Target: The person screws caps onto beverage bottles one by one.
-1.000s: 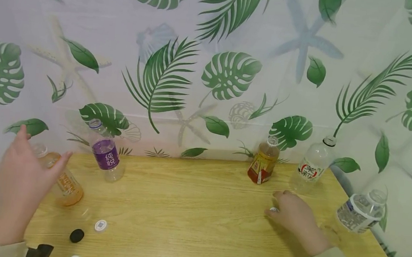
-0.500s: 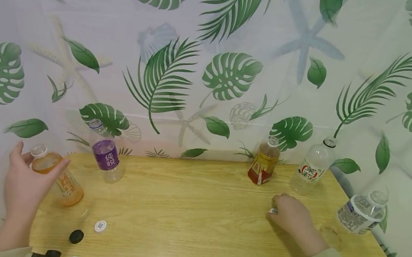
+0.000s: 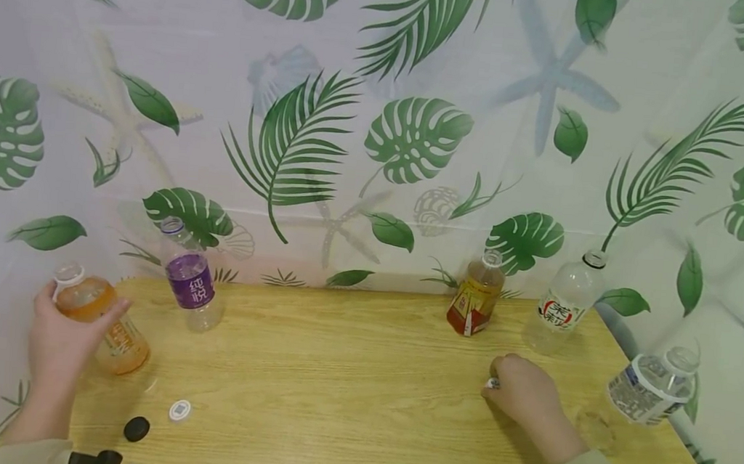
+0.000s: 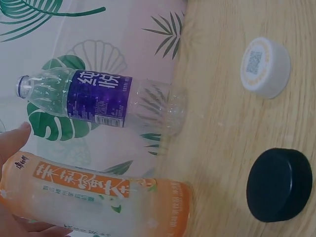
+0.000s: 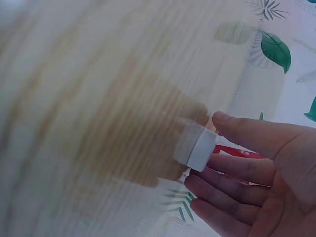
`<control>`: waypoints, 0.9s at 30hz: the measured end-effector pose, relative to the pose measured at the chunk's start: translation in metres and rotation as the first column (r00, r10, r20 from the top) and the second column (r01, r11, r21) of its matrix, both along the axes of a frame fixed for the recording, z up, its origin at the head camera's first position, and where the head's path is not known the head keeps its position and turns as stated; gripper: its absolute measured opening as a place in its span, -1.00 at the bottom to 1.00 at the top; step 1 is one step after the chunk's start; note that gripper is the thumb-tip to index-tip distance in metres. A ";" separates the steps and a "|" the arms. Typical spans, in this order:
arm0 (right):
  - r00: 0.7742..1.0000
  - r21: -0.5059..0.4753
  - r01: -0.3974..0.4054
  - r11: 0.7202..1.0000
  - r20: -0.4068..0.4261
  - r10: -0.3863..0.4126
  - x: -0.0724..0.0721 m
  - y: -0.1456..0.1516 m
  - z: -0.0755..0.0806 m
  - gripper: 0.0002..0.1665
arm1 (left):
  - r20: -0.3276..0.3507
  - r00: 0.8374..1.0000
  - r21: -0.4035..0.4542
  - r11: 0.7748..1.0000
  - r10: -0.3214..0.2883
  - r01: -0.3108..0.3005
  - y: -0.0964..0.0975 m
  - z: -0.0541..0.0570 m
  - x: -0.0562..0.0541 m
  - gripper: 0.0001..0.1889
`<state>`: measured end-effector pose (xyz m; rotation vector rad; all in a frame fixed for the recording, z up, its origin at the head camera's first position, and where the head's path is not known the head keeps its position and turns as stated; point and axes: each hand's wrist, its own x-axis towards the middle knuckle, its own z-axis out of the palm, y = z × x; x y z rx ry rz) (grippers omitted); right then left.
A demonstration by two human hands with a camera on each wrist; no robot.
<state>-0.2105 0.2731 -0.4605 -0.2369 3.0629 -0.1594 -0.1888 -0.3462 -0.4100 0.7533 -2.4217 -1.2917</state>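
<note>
In the head view my left hand (image 3: 61,342) reaches round the upper part of an orange-labelled drink bottle (image 3: 117,343), thumb on its near right side and fingers at the far left. This capless bottle (image 4: 103,197) stands upright on the table, its label showing in the left wrist view. My right hand (image 3: 523,389) pinches a white bottle cap (image 3: 493,383) low over the wooden table. The right wrist view has that white cap (image 5: 201,150) between thumb and fingers. A purple-labelled clear bottle (image 3: 191,280) is just beyond my left hand.
A black cap (image 3: 136,429) and a white cap (image 3: 180,411) lie at the left front, with another white cap cut off below. An amber tea bottle (image 3: 475,295), a clear bottle (image 3: 563,305) and a wide-necked bottle (image 3: 651,385) stand at the right. Patterned cloth (image 3: 381,116) hangs behind.
My left hand has come down and to the right onto the orange-labelled bottle, and its fingers now wrap it. The right hand has stayed nearly in place with the white cap.
</note>
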 end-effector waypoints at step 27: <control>0.999 -0.010 0.004 1.000 -0.049 -0.005 0.004 0.002 -0.004 -0.75 | 0.076 0.997 0.014 1.000 0.024 -0.025 -0.012 -0.021 -0.008 -0.03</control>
